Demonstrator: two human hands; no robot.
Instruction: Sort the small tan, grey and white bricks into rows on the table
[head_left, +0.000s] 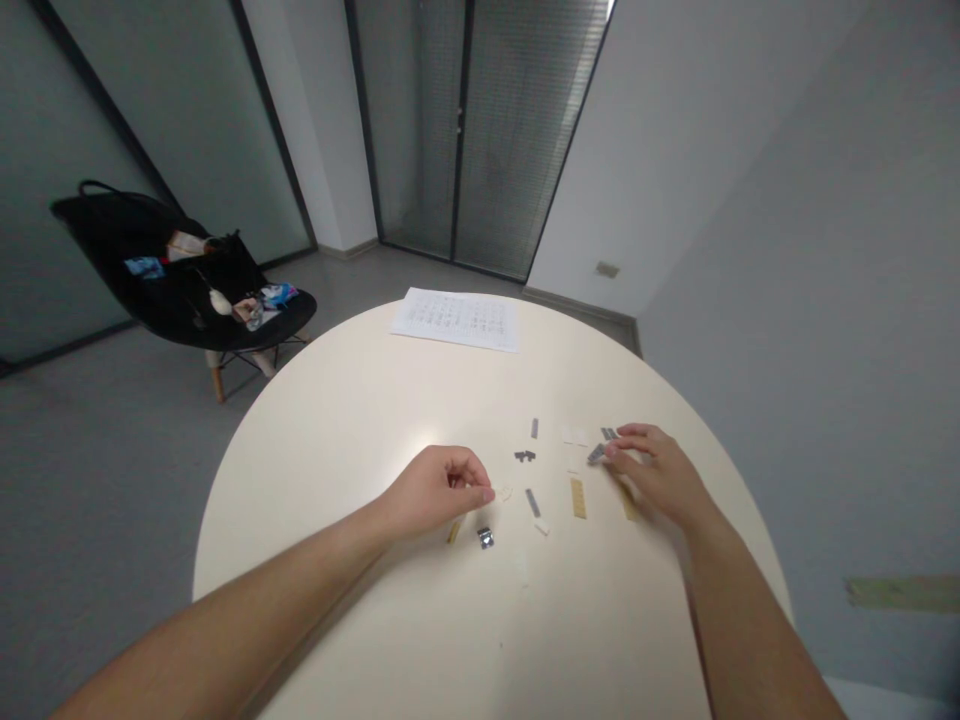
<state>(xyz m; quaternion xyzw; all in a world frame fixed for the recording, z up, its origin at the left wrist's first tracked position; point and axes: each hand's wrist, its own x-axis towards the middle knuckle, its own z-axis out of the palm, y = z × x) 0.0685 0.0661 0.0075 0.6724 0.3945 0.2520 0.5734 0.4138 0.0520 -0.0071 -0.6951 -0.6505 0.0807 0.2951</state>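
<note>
My left hand [439,490] is closed in a pinch above the table, near a small shiny metal piece [486,538]; what its fingertips hold is too small to name. A yellow piece [454,531] lies just below it. At the right, my right hand [654,468] pinches a small grey piece [596,454]. More grey pieces [608,434] lie beside its fingers, and a tan strip [627,500] is partly under the hand. Another tan strip [578,497], a grey strip [532,502] and dark notched pieces [525,456] lie between the hands.
A printed sheet [456,319] rests at the far edge of the round white table [322,400]. Another grey strip [535,428] and a small white piece [541,526] lie near the middle. A black chair [150,300] holding a bag and packets stands at the left.
</note>
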